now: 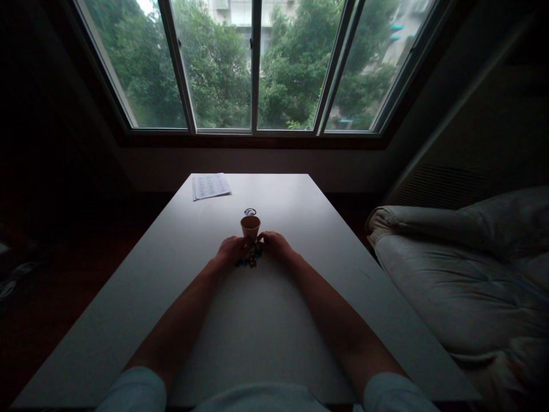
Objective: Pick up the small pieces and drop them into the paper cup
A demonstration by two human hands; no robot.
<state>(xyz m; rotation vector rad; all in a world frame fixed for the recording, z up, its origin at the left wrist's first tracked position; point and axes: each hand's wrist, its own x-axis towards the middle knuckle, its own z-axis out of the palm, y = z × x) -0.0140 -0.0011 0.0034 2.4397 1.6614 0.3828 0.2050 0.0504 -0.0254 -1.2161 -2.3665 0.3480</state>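
A brown paper cup (250,229) stands upright near the middle of the white table (274,320), its mouth facing up. Just in front of it is a small pile of dark, mixed-colour little pieces (251,260), too small to name. My left hand (231,247) rests at the cup's lower left side and the left edge of the pile, fingers curled in. On the other side, my right hand (277,243) has thumb and fingertips drawn together by the cup's lower right and the pile. What either hand's fingers hold is too small and dark to see.
Behind the cup lies a small round, shiny dark-and-white item (250,212). Printed paper sheets (211,186) are at the table's far left corner. A cushioned seat (454,280) stands along the right side. Beyond the table's far edge is a wide window (255,68).
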